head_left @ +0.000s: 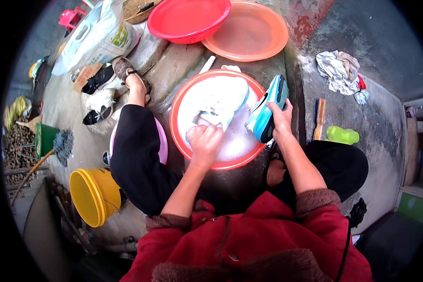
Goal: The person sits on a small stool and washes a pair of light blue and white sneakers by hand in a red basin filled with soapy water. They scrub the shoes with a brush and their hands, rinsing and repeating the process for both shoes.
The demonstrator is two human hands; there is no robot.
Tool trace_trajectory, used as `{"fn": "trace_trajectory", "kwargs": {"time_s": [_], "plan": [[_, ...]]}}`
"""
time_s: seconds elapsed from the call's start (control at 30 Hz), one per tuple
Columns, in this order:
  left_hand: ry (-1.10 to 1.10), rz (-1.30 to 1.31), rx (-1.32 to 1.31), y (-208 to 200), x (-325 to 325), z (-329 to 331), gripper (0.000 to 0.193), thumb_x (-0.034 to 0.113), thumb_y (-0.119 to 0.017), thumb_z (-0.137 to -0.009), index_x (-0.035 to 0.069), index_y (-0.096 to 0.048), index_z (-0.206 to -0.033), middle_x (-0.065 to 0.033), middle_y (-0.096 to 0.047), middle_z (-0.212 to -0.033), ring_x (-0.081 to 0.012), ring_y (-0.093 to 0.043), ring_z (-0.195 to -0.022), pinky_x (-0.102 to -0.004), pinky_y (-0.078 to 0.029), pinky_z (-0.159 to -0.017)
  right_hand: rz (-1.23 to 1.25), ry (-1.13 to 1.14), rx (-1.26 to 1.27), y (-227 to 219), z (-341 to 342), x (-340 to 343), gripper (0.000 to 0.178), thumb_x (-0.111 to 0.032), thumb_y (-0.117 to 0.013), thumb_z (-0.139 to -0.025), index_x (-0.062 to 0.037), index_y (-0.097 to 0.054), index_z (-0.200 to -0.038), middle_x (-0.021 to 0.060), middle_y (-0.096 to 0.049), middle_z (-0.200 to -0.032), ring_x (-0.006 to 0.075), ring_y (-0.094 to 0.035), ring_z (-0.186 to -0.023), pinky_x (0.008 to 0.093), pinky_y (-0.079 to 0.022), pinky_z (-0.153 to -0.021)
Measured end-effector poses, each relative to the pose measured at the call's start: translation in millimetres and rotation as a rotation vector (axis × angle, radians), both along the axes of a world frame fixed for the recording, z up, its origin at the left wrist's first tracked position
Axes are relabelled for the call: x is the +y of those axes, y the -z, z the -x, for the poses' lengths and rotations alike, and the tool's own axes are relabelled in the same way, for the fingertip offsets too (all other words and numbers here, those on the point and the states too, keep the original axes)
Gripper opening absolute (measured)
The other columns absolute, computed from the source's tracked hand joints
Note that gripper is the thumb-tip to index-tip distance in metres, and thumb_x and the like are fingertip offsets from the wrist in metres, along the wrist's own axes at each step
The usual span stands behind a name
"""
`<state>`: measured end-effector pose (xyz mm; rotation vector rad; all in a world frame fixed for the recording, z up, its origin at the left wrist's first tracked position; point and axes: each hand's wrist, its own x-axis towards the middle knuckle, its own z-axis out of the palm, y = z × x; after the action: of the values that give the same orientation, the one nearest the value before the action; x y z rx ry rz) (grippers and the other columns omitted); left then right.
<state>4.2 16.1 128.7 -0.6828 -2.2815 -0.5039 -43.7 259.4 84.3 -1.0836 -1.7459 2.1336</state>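
A white shoe point(228, 96), soaked and partly under suds, lies in an orange-red basin point(175, 115) of foamy water between my knees. My left hand point(206, 143) is closed at the shoe's near end, over the basin's near left part; its fingertips are partly hidden. My right hand point(281, 120) grips a blue sneaker point(268, 105) with a dark sole, tilted on its side over the basin's right rim. The thumb lies across the sole's side, and the other fingers are mostly hidden behind the shoe.
Red basin point(188, 21) and orange basin point(249, 33) overlap beyond. To the right lie a wooden-backed brush point(319, 117), a lime-green plastic item point(342, 135) and crumpled cloths point(339, 70). Leftward are several shoes point(98, 98), a white bag point(96, 35), a pink-rimmed stool point(162, 141) and a yellow bucket point(87, 197).
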Motion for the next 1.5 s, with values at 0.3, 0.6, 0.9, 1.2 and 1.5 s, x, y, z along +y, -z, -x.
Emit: {"fn": "trace_trajectory", "kwargs": {"time_s": [0.3, 0.6, 0.9, 1.2, 1.5], "plan": [[0.012, -0.042, 0.103, -28, 0, -9, 0.018, 0.002, -0.069, -0.059, 0.008, -0.066, -0.076, 0.0000, -0.063, -0.078, -0.0187, -0.054, -0.073, -0.0346, -0.035, -0.072, 0.329, -0.089, 0.084, -9, -1, -16, 0.094, -0.016, -0.075, -0.072, -0.0050, -0.024, -0.150, 0.0192, -0.049, -0.134, 0.0291, -0.054, -0.115, 0.0405, -0.045, -0.098], [-0.132, -0.140, 0.027, -25, -6, -5, 0.022, -0.003, -0.067, -0.059, 0.008, -0.063, -0.079, -0.0033, -0.061, -0.078, -0.0238, -0.055, -0.075, -0.0374, -0.036, -0.074, 0.668, -0.149, 0.351, -14, 2, -6, 0.064, -0.015, -0.053, -0.075, -0.0002, -0.044, -0.137, 0.0162, -0.059, -0.123, 0.0318, -0.058, -0.112, 0.0436, -0.043, -0.105], [-0.320, -0.302, -0.029, -25, -24, 4, 0.026, -0.005, -0.067, -0.060, 0.008, -0.061, -0.082, -0.0063, -0.062, -0.081, -0.0274, -0.057, -0.083, -0.0396, -0.037, -0.080, 1.121, -0.318, 0.314, -18, -4, 0, 0.058, -0.025, -0.050, -0.078, 0.0059, -0.054, -0.126, 0.0226, -0.061, -0.125, 0.0375, -0.059, -0.114, 0.0471, -0.040, -0.108], [-0.383, -0.382, -0.216, -11, -25, 9, 0.024, 0.004, -0.076, -0.067, 0.006, -0.060, -0.086, -0.0080, -0.060, -0.086, -0.0299, -0.055, -0.085, -0.0401, -0.037, -0.079, 1.109, -0.399, 0.192, -5, -10, -18, 0.059, -0.027, -0.049, -0.079, 0.0021, -0.053, -0.130, 0.0206, -0.059, -0.129, 0.0376, -0.057, -0.117, 0.0493, -0.037, -0.110], [-0.430, -0.623, -0.987, 62, -46, 14, 0.032, 0.028, -0.074, -0.077, -0.001, -0.064, -0.088, -0.0174, -0.065, -0.079, -0.0277, -0.064, -0.074, -0.0410, -0.048, -0.069, 1.048, -0.490, 0.052, 5, -17, -34, 0.057, -0.031, -0.049, -0.087, 0.0005, -0.052, -0.134, 0.0198, -0.059, -0.131, 0.0354, -0.059, -0.118, 0.0488, -0.046, -0.104]]}}
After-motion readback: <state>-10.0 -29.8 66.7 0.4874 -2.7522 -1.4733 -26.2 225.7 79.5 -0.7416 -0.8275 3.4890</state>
